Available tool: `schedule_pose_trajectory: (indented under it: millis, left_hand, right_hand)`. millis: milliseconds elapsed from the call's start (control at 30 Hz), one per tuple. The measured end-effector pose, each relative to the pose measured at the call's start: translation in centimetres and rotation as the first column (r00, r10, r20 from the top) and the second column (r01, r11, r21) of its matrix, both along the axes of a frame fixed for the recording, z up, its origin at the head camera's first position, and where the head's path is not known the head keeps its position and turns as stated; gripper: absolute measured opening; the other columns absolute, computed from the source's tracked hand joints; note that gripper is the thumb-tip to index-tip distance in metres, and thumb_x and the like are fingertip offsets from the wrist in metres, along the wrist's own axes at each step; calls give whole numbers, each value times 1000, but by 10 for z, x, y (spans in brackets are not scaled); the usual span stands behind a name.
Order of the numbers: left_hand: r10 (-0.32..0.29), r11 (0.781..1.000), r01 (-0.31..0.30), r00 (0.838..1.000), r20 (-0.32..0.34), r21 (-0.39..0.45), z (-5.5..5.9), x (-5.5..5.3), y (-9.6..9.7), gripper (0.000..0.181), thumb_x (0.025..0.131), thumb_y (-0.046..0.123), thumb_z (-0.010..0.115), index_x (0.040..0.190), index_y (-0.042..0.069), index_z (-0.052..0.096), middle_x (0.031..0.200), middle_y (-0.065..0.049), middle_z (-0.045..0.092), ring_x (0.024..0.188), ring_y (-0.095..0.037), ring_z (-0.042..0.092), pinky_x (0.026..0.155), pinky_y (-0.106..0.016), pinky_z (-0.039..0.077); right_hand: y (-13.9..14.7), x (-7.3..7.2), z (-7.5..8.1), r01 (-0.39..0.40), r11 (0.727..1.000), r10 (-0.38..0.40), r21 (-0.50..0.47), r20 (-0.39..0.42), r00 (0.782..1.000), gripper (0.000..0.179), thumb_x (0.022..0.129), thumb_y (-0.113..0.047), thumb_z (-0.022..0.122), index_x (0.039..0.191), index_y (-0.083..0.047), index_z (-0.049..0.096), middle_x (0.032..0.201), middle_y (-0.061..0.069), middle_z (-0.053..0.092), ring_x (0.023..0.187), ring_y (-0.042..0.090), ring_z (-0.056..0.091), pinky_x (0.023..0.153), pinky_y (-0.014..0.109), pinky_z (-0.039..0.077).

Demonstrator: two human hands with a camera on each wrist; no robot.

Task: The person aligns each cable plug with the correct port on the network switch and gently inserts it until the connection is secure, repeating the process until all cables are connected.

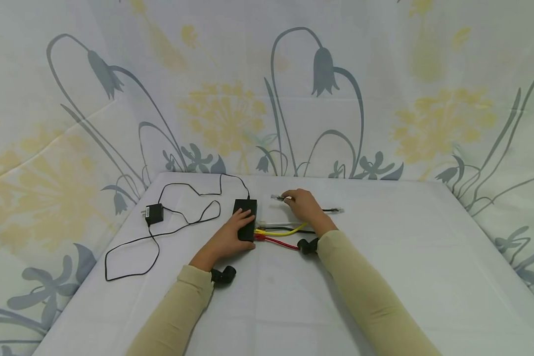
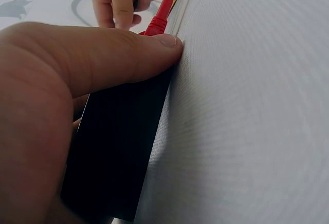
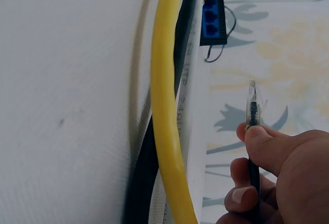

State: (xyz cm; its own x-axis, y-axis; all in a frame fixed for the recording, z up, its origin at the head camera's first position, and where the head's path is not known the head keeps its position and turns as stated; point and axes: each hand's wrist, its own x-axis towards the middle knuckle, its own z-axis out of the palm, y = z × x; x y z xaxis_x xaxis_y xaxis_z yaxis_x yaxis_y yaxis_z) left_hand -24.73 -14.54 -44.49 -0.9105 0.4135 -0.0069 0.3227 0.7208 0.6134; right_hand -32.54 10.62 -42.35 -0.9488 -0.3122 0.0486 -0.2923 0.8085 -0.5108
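Note:
A black network switch (image 1: 245,204) lies on the white table, held by my left hand (image 1: 226,240). The left thumb presses along its near end and the other fingers reach over it. Red (image 1: 282,243), yellow (image 1: 285,234), black and pale network cables run into its right side. In the right wrist view, several blue ports (image 3: 211,16) face the cables. To the right of the switch, my right hand (image 1: 306,205) pinches a black network cable (image 3: 254,175) just behind its clear plug (image 3: 252,103). That plug points toward the switch, apart from it.
A black power adapter (image 1: 154,213) lies left on the table, its thin cord (image 1: 189,184) looping around and up to the switch's far end. Another clear plug on a black cable (image 1: 336,210) shows right of the right hand. Patterned cloth hangs behind the table.

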Motion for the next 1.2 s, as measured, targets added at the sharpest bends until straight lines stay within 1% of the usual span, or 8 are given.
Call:
schedule_pose_trajectory:
  millis: [133, 200, 367, 567, 700, 867, 1067, 1200]
  left_hand:
    - [0, 1000, 0, 1000, 6, 1, 1, 0, 0, 80, 81, 28, 78, 149, 15, 40, 161, 0, 24, 152, -25, 7, 118, -55, 22]
    - [4, 1000, -4, 1000, 10, -2, 1, 0, 0, 80, 81, 28, 78, 150, 16, 39, 161, 0, 24, 152, -25, 7, 118, -55, 22]
    - [6, 1000, -6, 1000, 7, -4, 1, 0, 0, 80, 80, 28, 78, 150, 16, 39, 161, 0, 24, 152, -25, 7, 118, -55, 22]
    - [6, 1000, -6, 1000, 6, 3, 2, 1, 1, 80, 80, 27, 78, 149, 15, 40, 161, -1, 24, 152, -26, 7, 118, -55, 22]
    - [8, 1000, -8, 1000, 6, 0, 2, 1, 0, 80, 80, 28, 79, 149, 16, 40, 161, -1, 25, 152, -25, 7, 118, -55, 22]
    - [7, 1000, -7, 1000, 4, -6, 2, 1, 1, 80, 80, 28, 78, 149, 16, 40, 161, -1, 25, 152, -25, 8, 117, -55, 22]
    - [5, 1000, -5, 1000, 4, -7, 3, 2, 0, 80, 81, 28, 78, 149, 16, 40, 161, -1, 25, 152, -26, 7, 118, -55, 22]
    - [1, 1000, -1, 1000, 3, -5, 4, 2, 0, 80, 81, 28, 78, 150, 15, 39, 161, -2, 24, 152, -27, 7, 117, -56, 22]
  right_hand:
    - [-2, 2, 1, -13, 1000, 13, 2, -1, 1000, 31, 102, -24, 51, 128, -16, 64, 129, 11, 62, 118, 29, 57, 99, 44, 46]
    - [-4, 3, 1, -26, 1000, 26, 7, -4, 1000, 31, 101, -23, 51, 128, -16, 64, 128, 11, 63, 116, 29, 57, 98, 44, 47]
    - [-9, 8, -3, -45, 999, 45, 17, 13, 999, 31, 101, -23, 51, 128, -17, 65, 125, 10, 64, 115, 28, 58, 100, 44, 46]
    - [-12, 9, -8, -60, 998, 60, 15, 13, 998, 31, 101, -24, 51, 129, -19, 65, 129, 8, 64, 121, 27, 57, 104, 45, 45]
    - [-14, 11, -8, -70, 998, 69, 10, 19, 997, 31, 101, -23, 51, 129, -19, 65, 128, 8, 64, 122, 28, 57, 105, 46, 44]
    - [-15, 13, -6, -86, 996, 85, 26, 22, 996, 32, 101, -23, 51, 130, -18, 64, 129, 8, 64, 122, 28, 57, 105, 45, 44]
    - [-16, 16, -8, -101, 995, 101, 6, 25, 995, 31, 101, -22, 52, 129, -18, 65, 128, 8, 64, 122, 28, 57, 104, 45, 45]
    - [-16, 16, -10, -113, 994, 113, -3, 32, 993, 31, 101, -22, 52, 128, -18, 65, 129, 8, 64, 124, 28, 56, 106, 45, 44]
